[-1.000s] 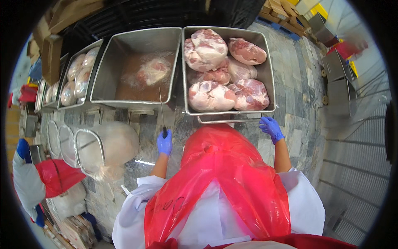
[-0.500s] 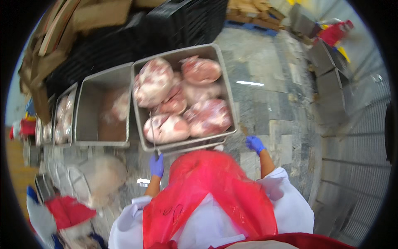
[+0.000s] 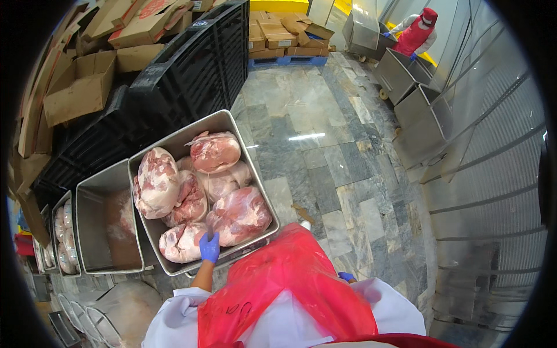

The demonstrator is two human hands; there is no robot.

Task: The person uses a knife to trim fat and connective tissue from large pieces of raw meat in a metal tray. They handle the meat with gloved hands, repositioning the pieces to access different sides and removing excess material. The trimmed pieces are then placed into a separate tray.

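Note:
My left hand (image 3: 210, 247), in a blue glove, is closed over the near side of a metal bin (image 3: 168, 271). A slim metal hook sticks out of it, mostly lost against the meat. Beside that hand lie a pale cut of meat (image 3: 180, 243) and a redder, plastic-wrapped cut (image 3: 241, 216). More large cuts, such as a fatty one (image 3: 156, 182) and one at the far side (image 3: 215, 152), fill the bin. My right hand (image 3: 346, 276), also blue-gloved, hangs low beside my red apron, its fingers mostly hidden.
Left of the bin stands another metal bin (image 3: 107, 269) with reddish liquid and some meat. Black plastic pallets (image 3: 191, 64) and cardboard boxes (image 3: 81, 87) rise behind. A blue pallet (image 3: 290, 61) holds cartons. At far right, a person (image 3: 415, 35) works near metal bins (image 3: 400, 75).
My view has turned, so the bin sits lower and further left. My left hand has moved from outside the bin to over the meat. My right hand has dropped back beside my apron.

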